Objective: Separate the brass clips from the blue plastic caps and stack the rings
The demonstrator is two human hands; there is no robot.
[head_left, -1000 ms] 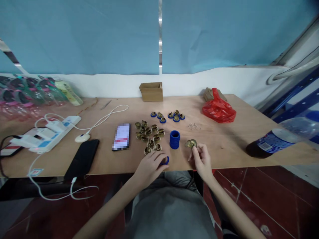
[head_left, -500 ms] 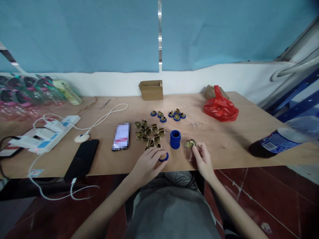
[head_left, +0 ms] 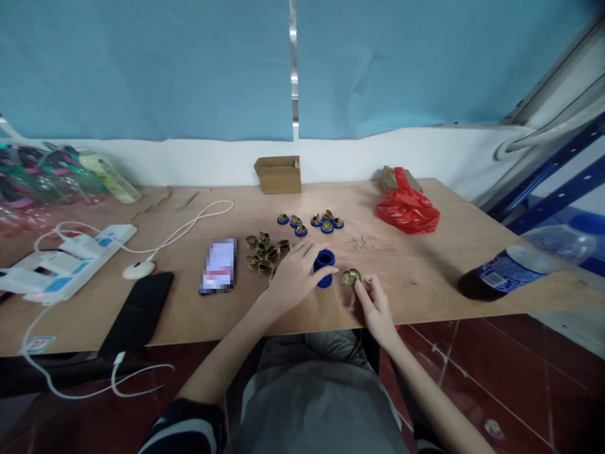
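Note:
My left hand (head_left: 295,274) is at the stack of blue rings (head_left: 324,281), its thumb and fingers closed on a blue ring (head_left: 326,255) at the stack's top. Whether that ring rests on the stack is hard to see. Between the thumb and fingers of my right hand (head_left: 377,309) is a brass-coloured round metal part (head_left: 350,277), just right of the stack. Similar loose metal parts (head_left: 271,253) lie in a group left of the stack, some hidden behind my left hand. Farther back, several metal parts sit in blue rings (head_left: 327,226).
Small thin clear pieces (head_left: 362,242) lie right of centre. Behind them are a red plastic bag (head_left: 409,211) and an open cardboard box (head_left: 278,175). A cola bottle (head_left: 508,271) lies at right. Two phones (head_left: 218,266), a power strip (head_left: 85,261) and white cables occupy the left.
My left hand has moved up and right with a blue ring, from beside the loose parts to the ring stack. My right hand still holds the metal part. The view has shifted slightly.

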